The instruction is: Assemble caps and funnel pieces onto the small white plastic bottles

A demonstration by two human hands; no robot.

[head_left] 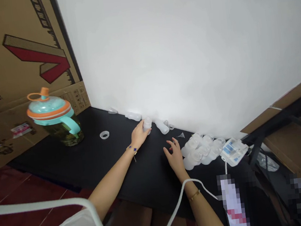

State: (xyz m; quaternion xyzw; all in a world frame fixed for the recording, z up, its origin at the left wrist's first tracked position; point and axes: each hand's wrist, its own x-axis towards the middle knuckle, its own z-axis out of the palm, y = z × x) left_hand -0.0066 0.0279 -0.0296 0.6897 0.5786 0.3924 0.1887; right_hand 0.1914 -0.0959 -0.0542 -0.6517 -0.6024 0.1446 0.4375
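Note:
My left hand (139, 134) reaches across the black table (90, 159) and closes on a small clear plastic bottle (147, 123) standing by the white wall. My right hand (175, 155) hovers over the table with its fingers spread and nothing in them, just left of a cluster of clear bottles (201, 150) lying on their sides. More small clear bottles (133, 115) (163, 127) lie along the wall. A tiny clear funnel (180, 135) sits near the right hand's fingertips.
A large teal and orange lidded jug (54, 118) stands at the table's left. A clear ring (104, 134) lies near it. A white and blue device (233, 150) with a white cable (177, 204) sits at the right. Cardboard boxes (10, 52) lean at left.

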